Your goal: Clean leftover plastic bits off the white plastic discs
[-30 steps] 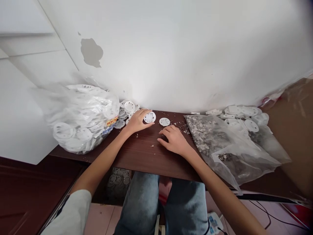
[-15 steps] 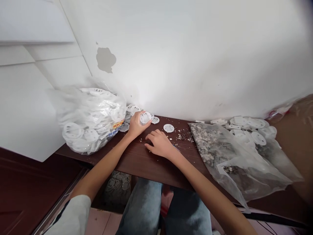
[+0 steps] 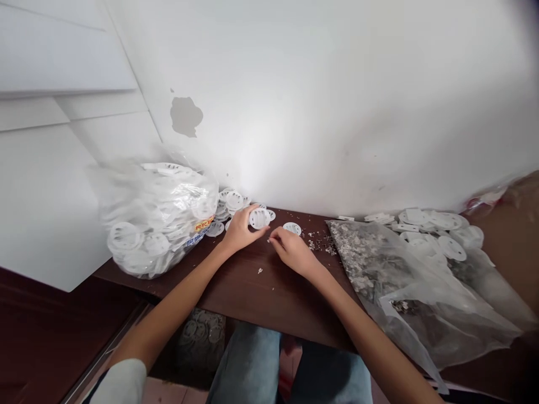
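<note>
My left hand (image 3: 242, 229) grips a round white slotted disc (image 3: 259, 219) by its edge, tilted up above the brown table (image 3: 236, 280). Close to its right, the fingertips of my right hand (image 3: 292, 249) are pinched on a tiny pale piece (image 3: 269, 240), too small to make out well. Another white disc (image 3: 292, 228) lies flat on the table behind my right hand. Small loose bits (image 3: 322, 242) are scattered to the right of that disc. One small pale bit (image 3: 260, 270) lies in front of my hands.
A clear bag full of white discs (image 3: 162, 219) stands on the left, with a pile of discs (image 3: 231, 201) beside it. On the right lies a clear bag of small parts (image 3: 370, 258), with more white pieces (image 3: 438, 221) behind. A white wall (image 3: 295, 101) rises behind the table.
My right hand has closed its fingers in a pinch near the disc. My left hand has shifted slightly right with the disc. A small pale bit now shows on the table in front. The view has tilted slightly.
</note>
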{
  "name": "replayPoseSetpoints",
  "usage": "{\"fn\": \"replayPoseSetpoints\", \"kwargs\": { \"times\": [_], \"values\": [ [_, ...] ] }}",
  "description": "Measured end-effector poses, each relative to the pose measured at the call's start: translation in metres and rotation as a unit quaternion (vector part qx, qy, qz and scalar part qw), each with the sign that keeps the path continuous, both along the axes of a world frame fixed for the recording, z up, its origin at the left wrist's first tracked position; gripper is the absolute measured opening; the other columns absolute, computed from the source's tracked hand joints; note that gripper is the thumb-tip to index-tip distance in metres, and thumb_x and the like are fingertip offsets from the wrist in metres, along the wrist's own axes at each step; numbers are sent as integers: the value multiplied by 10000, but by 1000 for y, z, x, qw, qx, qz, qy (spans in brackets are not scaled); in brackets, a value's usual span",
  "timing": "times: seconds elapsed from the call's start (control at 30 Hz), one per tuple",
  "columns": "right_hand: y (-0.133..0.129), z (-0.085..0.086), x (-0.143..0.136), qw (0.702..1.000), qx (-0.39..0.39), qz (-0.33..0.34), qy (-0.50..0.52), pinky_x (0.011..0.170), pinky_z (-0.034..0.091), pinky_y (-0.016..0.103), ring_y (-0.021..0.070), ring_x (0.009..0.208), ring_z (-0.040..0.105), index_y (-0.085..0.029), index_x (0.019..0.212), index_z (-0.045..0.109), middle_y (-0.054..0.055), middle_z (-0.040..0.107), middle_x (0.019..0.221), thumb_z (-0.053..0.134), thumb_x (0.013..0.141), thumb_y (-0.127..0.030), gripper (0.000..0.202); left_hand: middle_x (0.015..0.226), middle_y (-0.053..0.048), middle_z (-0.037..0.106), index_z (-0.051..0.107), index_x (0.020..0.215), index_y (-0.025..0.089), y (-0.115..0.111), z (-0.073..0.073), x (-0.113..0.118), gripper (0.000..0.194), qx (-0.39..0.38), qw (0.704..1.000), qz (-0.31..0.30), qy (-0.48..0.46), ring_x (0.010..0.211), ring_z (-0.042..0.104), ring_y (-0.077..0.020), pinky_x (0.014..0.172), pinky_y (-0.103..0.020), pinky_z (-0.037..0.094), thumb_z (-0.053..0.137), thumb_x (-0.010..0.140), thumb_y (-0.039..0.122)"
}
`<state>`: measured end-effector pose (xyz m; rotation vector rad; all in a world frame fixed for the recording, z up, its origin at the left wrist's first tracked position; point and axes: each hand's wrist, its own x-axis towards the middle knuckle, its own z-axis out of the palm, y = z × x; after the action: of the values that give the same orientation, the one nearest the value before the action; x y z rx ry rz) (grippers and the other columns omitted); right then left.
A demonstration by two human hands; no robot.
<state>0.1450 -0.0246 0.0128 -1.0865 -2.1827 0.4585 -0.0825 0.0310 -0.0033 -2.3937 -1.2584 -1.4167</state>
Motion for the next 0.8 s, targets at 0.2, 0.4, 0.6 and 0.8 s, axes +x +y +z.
{"fn": "replayPoseSetpoints", "kwargs": {
  "times": [0.2, 0.4, 0.6, 0.8],
  "values": [
    [18, -8, 52, 959, -57, -101, 258, 847, 533, 339, 221, 919, 686, -220, 1012, 710, 59, 759, 1015, 626, 997, -477, 270, 1421, -117, 676, 471, 1510, 274, -4, 5, 37, 728, -45, 993, -87, 71, 1274, 684, -335, 1085, -517, 553, 805, 890, 457],
    [27, -25, 56, 912, -128, -62, 384, 916, 580, 370, 233, 990, 720, -212, 1088, 754, 80, 781, 1104, 754, 891, -525, 369, 1357, -132, 685, 444, 1509, 271, -1, 6, 72, 719, -28, 992, -117, 20, 1211, 710, -321, 1009, -508, 599, 801, 898, 397],
    [21, -29, 54, 927, -109, -62, 354, 1013, 570, 428, 263, 1097, 731, -238, 1077, 824, 79, 798, 1146, 763, 901, -486, 311, 1319, -140, 676, 460, 1477, 248, -1, -9, 80, 688, -14, 995, -100, -14, 1195, 715, -315, 980, -486, 614, 800, 895, 387],
    [18, -35, 47, 920, -124, -63, 365, 1036, 561, 453, 270, 1100, 736, -262, 1093, 839, 63, 808, 1157, 788, 894, -464, 289, 1330, -151, 653, 458, 1461, 222, 1, -18, 77, 721, 0, 997, -69, -23, 1247, 681, -334, 995, -492, 606, 820, 851, 351]
  ]
}}
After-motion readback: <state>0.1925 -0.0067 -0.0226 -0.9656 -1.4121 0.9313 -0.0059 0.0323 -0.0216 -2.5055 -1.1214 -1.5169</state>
